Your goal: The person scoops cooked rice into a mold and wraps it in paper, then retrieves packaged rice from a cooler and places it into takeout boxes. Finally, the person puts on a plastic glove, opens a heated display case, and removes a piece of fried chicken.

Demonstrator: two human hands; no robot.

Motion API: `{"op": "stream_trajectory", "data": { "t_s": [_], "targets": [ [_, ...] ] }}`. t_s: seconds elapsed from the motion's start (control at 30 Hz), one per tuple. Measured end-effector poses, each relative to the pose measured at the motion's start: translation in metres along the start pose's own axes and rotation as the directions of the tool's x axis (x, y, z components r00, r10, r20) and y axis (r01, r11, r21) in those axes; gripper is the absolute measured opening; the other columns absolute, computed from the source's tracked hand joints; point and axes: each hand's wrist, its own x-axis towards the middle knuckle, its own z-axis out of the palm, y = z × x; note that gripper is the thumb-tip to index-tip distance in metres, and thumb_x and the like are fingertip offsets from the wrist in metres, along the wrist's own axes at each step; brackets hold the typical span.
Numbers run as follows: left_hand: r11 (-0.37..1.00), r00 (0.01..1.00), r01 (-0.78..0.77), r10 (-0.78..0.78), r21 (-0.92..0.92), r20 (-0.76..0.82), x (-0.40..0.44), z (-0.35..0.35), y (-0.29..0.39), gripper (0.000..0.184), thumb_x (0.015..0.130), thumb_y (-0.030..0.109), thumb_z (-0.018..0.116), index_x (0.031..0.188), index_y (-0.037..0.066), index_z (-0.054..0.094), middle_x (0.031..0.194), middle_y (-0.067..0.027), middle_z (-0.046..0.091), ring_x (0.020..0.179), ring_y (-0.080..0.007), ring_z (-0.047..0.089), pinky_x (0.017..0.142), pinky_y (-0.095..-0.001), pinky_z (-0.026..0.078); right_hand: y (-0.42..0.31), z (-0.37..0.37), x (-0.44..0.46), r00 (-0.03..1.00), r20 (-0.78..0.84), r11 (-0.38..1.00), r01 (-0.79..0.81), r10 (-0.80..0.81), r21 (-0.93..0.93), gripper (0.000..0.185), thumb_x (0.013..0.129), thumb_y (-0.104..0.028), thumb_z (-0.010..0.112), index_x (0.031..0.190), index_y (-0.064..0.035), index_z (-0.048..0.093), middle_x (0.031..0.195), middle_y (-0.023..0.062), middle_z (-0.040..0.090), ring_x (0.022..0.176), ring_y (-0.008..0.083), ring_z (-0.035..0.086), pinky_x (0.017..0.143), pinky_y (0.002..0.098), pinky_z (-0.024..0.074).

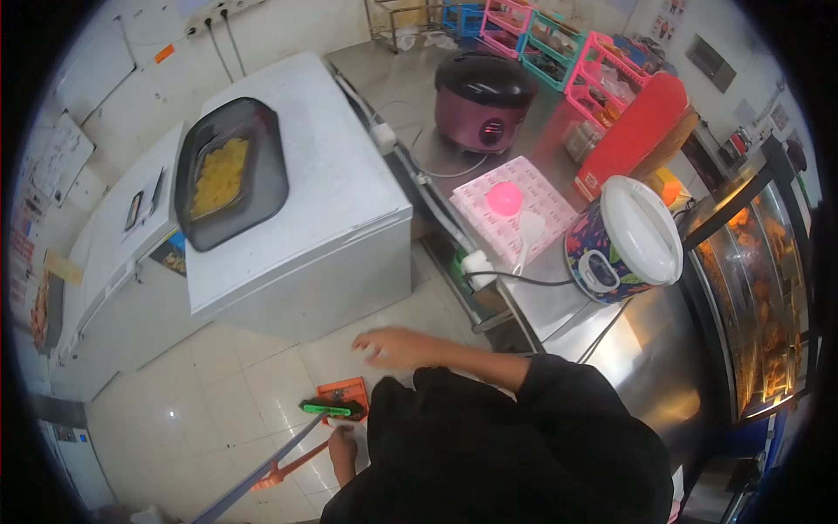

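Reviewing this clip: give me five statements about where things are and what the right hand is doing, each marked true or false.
1. The purple rice cooker stands on the steel counter. True.
2. The right hand grips the rice cooker. False: it is open above the floor.
3. The broom head is at the orange dustpan. True.
4. The white rice paddle lies in the dustpan. False: it rests on the pink box.
5. Yellow food is in a tray. True.

the right hand (pixel 400 348) hangs open, fingers (pixel 370 336) loosely curled.
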Motion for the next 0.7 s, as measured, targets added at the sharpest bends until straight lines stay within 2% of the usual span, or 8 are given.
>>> {"op": "stream_trajectory", "data": {
  "t_s": [0.07, 0.1, 0.17, 0.3, 0.37, 0.5, 0.6, 0.7],
  "targets": [
    [0.949, 0.914, -0.312, 0.291, -0.035, -0.282, -0.020, -0.040, 0.038, 0.042, 0.064, -0.010, 0.046, 0.101, 0.006, 0.059, 0.095, -0.0221, 0.060, 0.097, -0.0372, 0.056, 0.085, -0.0376, 0.043, 0.015, -0.007, 0.002, 0.987, -0.157, 0.999, 0.032, -0.031, 0.001, 0.032, 0.080, -0.019, 0.057, 0.108, -0.0035, 0.057, 0.095, 0.0131, 0.063, 0.083, 0.0229, 0.062, 0.076, 0.0340, 0.0471],
    [0.940, 0.925, -0.328, 0.299, -0.096, -0.233, -0.019, -0.013, 0.128, 0.042, 0.064, -0.010, 0.046, 0.101, 0.006, 0.059, 0.095, -0.0221, 0.060, 0.097, -0.0372, 0.056, 0.085, -0.0376, 0.043, 0.055, -0.090, -0.023, 0.963, -0.267, 0.998, -0.003, -0.013, -0.059, 0.029, 0.078, -0.017, 0.058, 0.103, -0.0029, 0.058, 0.089, 0.0124, 0.064, 0.077, 0.0222, 0.062, 0.070, 0.0335, 0.0477],
    [0.780, 0.781, -0.605, 0.545, -0.158, -0.303, -0.013, -0.052, 0.191, 0.041, 0.065, -0.013, 0.044, 0.099, 0.006, 0.058, 0.096, -0.0196, 0.060, 0.095, -0.0373, 0.057, 0.082, -0.0392, 0.044, 0.056, -0.156, -0.012, 0.893, -0.450, 0.998, -0.035, 0.005, -0.059, 0.027, 0.077, -0.014, 0.057, 0.101, -0.0015, 0.058, 0.086, 0.0120, 0.064, 0.078, 0.0222, 0.061, 0.070, 0.0337, 0.0474],
    [0.672, 0.724, -0.690, 0.642, -0.269, -0.255, -0.002, -0.108, 0.305, 0.034, 0.072, -0.012, 0.049, 0.100, 0.005, 0.058, 0.097, -0.0147, 0.058, 0.091, -0.0297, 0.058, 0.078, -0.0316, 0.045, 0.085, -0.286, 0.037, 0.607, -0.767, 0.924, -0.135, -0.208, -0.358, 0.022, 0.075, -0.013, 0.060, 0.096, -0.0046, 0.058, 0.091, 0.0113, 0.057, 0.087, 0.0258, 0.057, 0.075, 0.0363, 0.0456],
    [0.605, 0.673, -0.737, 0.698, -0.300, -0.245, 0.017, -0.126, 0.352, 0.034, 0.073, -0.012, 0.050, 0.101, 0.005, 0.060, 0.096, -0.0145, 0.058, 0.093, -0.0258, 0.058, 0.078, -0.0289, 0.044, 0.089, -0.355, 0.071, 0.437, -0.808, 0.835, -0.194, -0.396, -0.515, 0.021, 0.074, -0.014, 0.062, 0.093, -0.0058, 0.058, 0.094, 0.0104, 0.054, 0.093, 0.0271, 0.053, 0.077, 0.0366, 0.0445],
    [0.456, 0.531, -0.840, 0.802, -0.295, -0.272, 0.078, -0.164, 0.440, 0.032, 0.074, -0.011, 0.051, 0.100, 0.003, 0.060, 0.095, -0.0158, 0.058, 0.095, -0.0272, 0.057, 0.081, -0.0304, 0.043, 0.107, -0.489, 0.141, 0.289, -0.804, 0.706, -0.384, -0.520, -0.595, 0.022, 0.074, -0.021, 0.063, 0.091, -0.0072, 0.057, 0.095, 0.0096, 0.055, 0.097, 0.0279, 0.052, 0.078, 0.0406, 0.0428],
    [0.490, 0.527, -0.850, 0.794, -0.195, -0.302, 0.115, -0.197, 0.493, 0.030, 0.074, -0.010, 0.050, 0.100, 0.002, 0.059, 0.098, -0.0139, 0.059, 0.096, -0.0267, 0.056, 0.087, -0.0317, 0.041, 0.115, -0.551, 0.175, 0.429, -0.845, 0.585, -0.612, -0.320, -0.533, 0.030, 0.074, -0.034, 0.063, 0.089, -0.0091, 0.056, 0.096, 0.0091, 0.056, 0.098, 0.0289, 0.052, 0.080, 0.0460, 0.0394],
    [0.480, 0.508, -0.861, 0.780, -0.169, -0.367, 0.168, -0.219, 0.520, 0.027, 0.075, -0.008, 0.050, 0.099, 0.000, 0.059, 0.096, -0.0136, 0.058, 0.096, -0.0262, 0.055, 0.087, -0.0325, 0.040, 0.125, -0.582, 0.190, 0.667, -0.704, 0.647, -0.652, 0.243, -0.394, 0.049, 0.064, -0.056, 0.065, 0.090, -0.0151, 0.055, 0.093, 0.0072, 0.062, 0.099, 0.0272, 0.055, 0.082, 0.0498, 0.0343]
  ]
}}
